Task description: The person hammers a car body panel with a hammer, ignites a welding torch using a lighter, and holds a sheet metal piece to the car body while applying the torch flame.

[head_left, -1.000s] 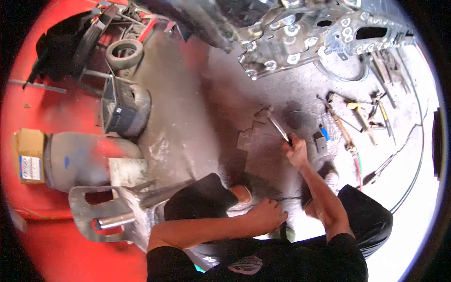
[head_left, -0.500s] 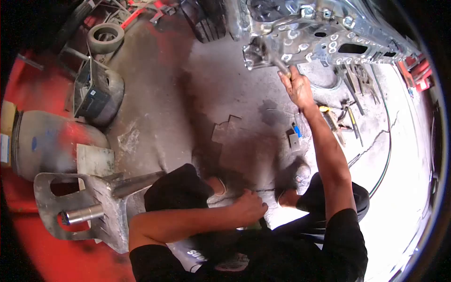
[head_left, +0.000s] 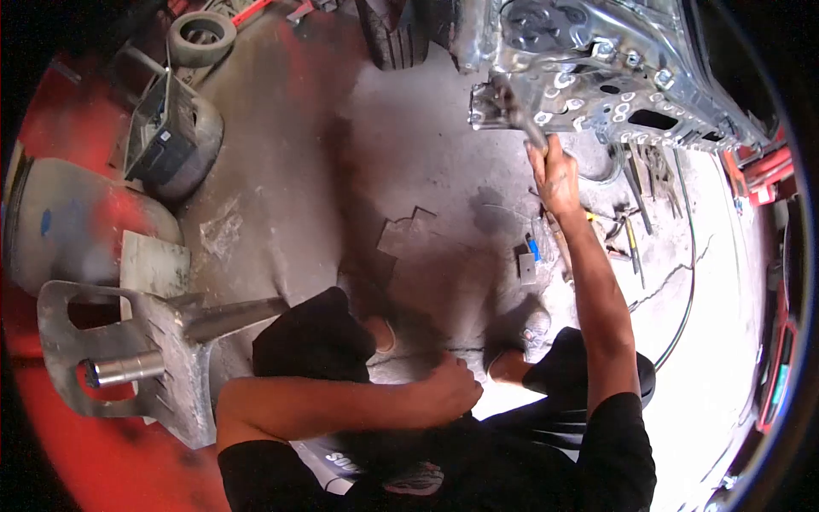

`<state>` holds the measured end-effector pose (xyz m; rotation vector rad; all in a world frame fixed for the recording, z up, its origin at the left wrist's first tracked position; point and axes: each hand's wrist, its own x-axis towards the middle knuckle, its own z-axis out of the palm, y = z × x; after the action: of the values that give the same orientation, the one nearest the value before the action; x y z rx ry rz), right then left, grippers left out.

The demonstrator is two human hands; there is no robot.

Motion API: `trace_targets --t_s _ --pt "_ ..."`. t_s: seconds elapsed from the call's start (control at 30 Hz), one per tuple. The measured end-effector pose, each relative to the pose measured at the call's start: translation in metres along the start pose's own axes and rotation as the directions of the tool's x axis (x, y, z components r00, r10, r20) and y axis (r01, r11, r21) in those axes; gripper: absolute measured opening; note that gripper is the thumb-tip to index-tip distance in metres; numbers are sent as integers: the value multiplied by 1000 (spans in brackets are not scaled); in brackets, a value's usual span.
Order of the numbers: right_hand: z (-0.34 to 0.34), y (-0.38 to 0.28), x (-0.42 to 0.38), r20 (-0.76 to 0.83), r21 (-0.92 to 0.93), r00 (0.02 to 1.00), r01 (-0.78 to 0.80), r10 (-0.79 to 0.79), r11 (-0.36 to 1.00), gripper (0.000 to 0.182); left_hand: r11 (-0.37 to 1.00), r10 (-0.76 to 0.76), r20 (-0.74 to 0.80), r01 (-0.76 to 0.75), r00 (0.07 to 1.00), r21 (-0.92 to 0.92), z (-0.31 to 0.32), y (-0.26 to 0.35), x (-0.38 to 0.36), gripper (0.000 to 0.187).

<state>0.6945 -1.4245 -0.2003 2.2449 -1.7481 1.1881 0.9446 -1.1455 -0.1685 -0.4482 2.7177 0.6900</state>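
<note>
My right hand (head_left: 558,181) is wrapped round the handle of a hammer-like tool (head_left: 534,132), whose head is blurred against the lower left corner of a bare metal car body panel (head_left: 580,94). The panel has rows of round weld marks and slots. Near my lap, my left hand (head_left: 453,389) is curled closed; what it holds, if anything, is hidden.
At left stand a plastic chair (head_left: 183,341), a black crate (head_left: 162,141) and a tyre (head_left: 202,38). Tools with yellow parts (head_left: 632,239), a blue item (head_left: 533,247) and a dark hose (head_left: 693,273) lie on the floor at right.
The camera view has shifted, so the panel sits further right. My right hand still grips the tool at the panel's corner. My left hand remains curled near my lap.
</note>
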Motion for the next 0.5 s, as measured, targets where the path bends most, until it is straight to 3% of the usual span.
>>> trace_targets --t_s 0.13,0.17,0.3,0.43,0.5 --pt "-21 -17 19 17 -39 996 -87 88 995 33 999 13 -27 -12 1000 40 -4 -2 -2 23" --pt "-23 -16 19 -19 -11 1000 -6 6 1000 33 997 14 -24 -12 1000 70 -7 -1 -4 22" --pt "-25 -11 28 102 -242 995 36 -11 970 35 992 17 -61 -9 998 125 -12 7 -4 21" --pt "-30 -24 14 52 -79 999 -6 10 997 35 994 12 -108 0 994 113 -22 11 -8 23" --pt "-26 -16 14 73 -160 997 -1 12 987 34 992 14 -108 0 994 127 -22 13 -8 25"
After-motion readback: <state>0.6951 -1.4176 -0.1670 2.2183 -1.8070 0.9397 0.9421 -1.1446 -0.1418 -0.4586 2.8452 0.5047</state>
